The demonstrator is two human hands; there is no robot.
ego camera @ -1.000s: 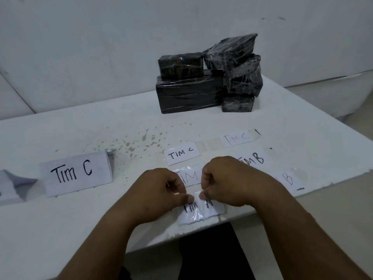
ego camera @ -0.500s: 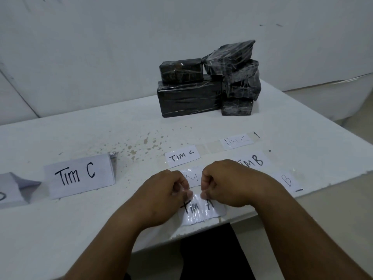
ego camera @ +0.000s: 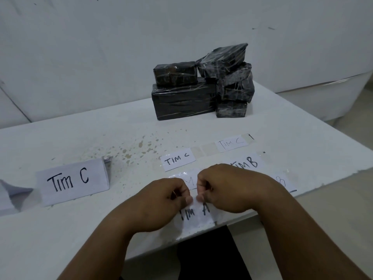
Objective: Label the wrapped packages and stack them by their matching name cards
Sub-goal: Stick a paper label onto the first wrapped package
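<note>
Head view, listed left to right.

1. Folded white card [ego camera: 12, 196], far left, cut off by the frame edge; its writing is out of sight.
2. Name card "Tim C" [ego camera: 72, 181], standing folded on the white table [ego camera: 60, 239], left of centre.
3. Left hand [ego camera: 161, 205], near edge of table: fingers curled, thumb and fingertip pinching the top edge of the "Tim A" label [ego camera: 196, 216].
4. "Tim A" label, near centre, lying at the table's near edge, its upper part covered by both hands.
5. Small "Tim C" label [ego camera: 177, 159], flat on the table, just beyond the hands.
6. Label partly hidden behind the hands [ego camera: 186, 178]; only an "M" shows, so its name cannot be told.
7. Right hand [ego camera: 232, 190]: fingers curled, pinching the same top edge of the "Tim A" label, close beside the left.
8. Wrapped packages [ego camera: 201, 91], black and film-covered, heaped at the far centre, well apart from all cards.
9. Second "Tim C" label [ego camera: 231, 143], faint, right of centre.
10. "Tim B" label [ego camera: 246, 163], partly behind the right wrist.
11. Further label [ego camera: 282, 182], far right; probably another "B", mostly hidden.

Progress, judged: early. No package carries a label and none sits by a name card. Left to do: free this label, fix it, then label and sort the whole heap.
</note>
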